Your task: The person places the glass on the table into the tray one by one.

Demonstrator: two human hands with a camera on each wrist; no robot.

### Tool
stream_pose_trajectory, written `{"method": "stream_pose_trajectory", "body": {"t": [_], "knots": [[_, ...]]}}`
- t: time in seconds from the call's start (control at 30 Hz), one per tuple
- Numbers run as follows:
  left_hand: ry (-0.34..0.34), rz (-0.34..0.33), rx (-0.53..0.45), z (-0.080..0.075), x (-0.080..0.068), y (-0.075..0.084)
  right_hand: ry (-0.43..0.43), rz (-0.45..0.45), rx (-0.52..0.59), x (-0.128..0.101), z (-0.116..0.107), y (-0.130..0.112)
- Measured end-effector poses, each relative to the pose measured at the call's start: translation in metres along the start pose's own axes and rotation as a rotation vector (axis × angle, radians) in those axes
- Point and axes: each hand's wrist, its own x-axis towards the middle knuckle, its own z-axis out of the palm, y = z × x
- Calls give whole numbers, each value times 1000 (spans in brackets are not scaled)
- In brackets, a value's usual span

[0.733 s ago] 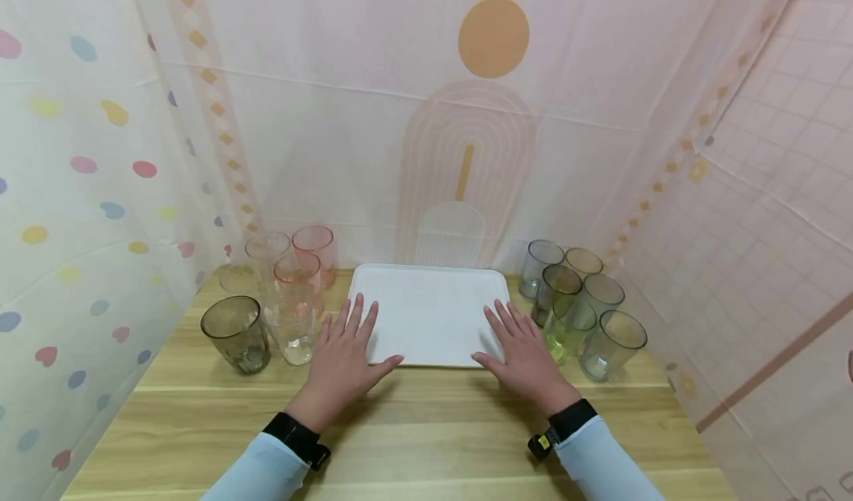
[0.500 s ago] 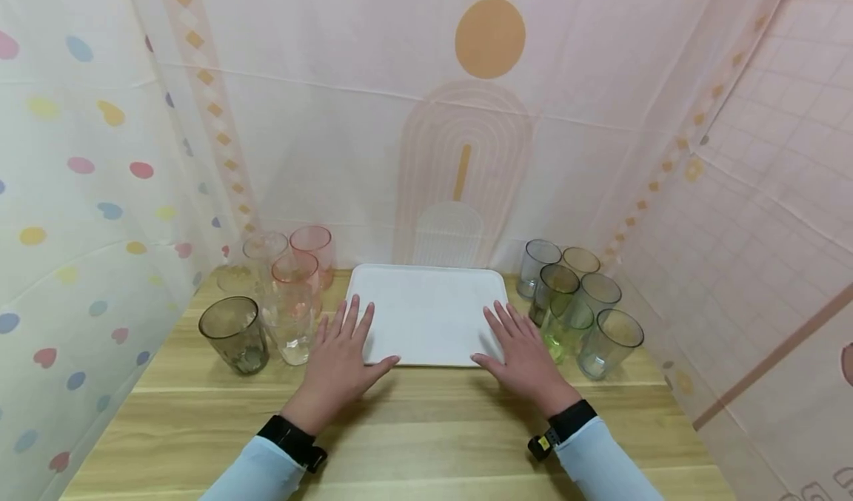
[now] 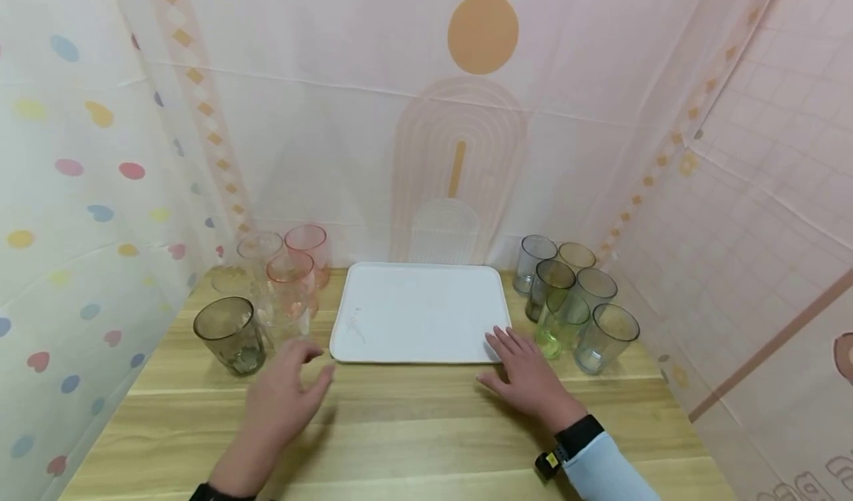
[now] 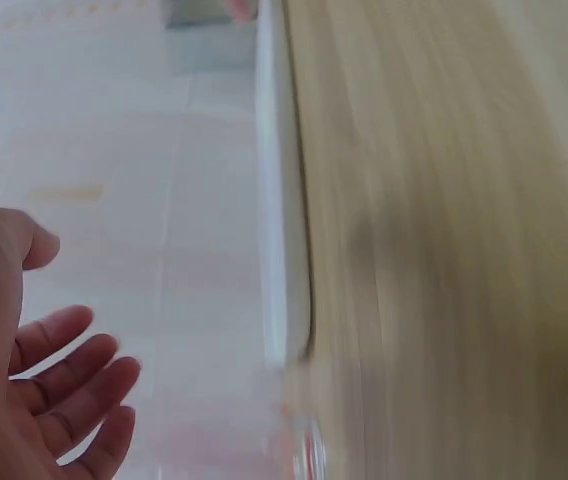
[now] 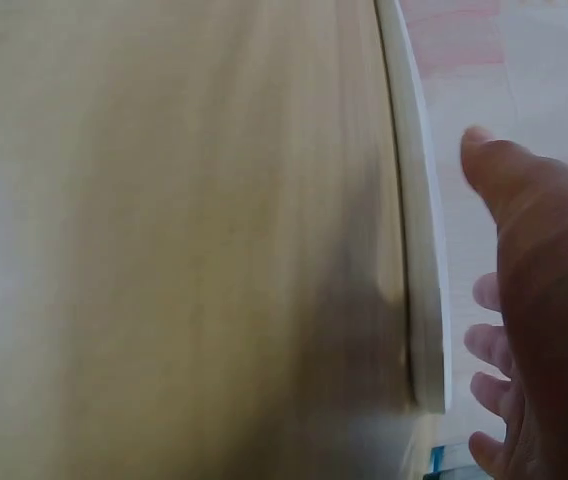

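Tray matt white plastic, smooth. Table pale wood grain, satin. Glasses clear tinted, glossy. Backdrop printed cloth, creased.

We see our left hand raised and blurred, its fingers loosely spread and gently curled, thumb apart, holding nothing. In the left wrist view its 4 fingers bend softly toward the palm. Our right hand lies flat, palm down, fingers straight and slightly fanned, thumb out to the side. A dark band sits at the right wrist, with a pale blue sleeve behind it. The right wrist view shows the thumb extended and the fingertips relaxed.
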Motion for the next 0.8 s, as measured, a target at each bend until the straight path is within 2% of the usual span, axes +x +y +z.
{"method": "stream_pose_trajectory", "body": {"t": [0.1, 0.23, 0.3, 0.4, 0.5, 0.67, 0.8], "knots": [[110, -95, -46, -23, -14, -14, -12, 11, -4, -4, 2, 2], [235, -329, -90, -47, -29, -36, -29, 14, 10, -9, 3, 3], [290, -423, -104, -54, -33, -48, -32, 14, 19, -12, 3, 4], [342, -498, -123, -60, -32, -64, -39, 7, 22, -13, 4, 5], [300, -534, -155, -62, -25, -78, -47, 2, 13, -12, 6, 6], [155, -550, -292, -57, -5, -97, -46, -4, 15, -11, 7, 8], [113, -561, -375, -49, 7, -106, -46, -14, 27, -12, 6, 9]]}}
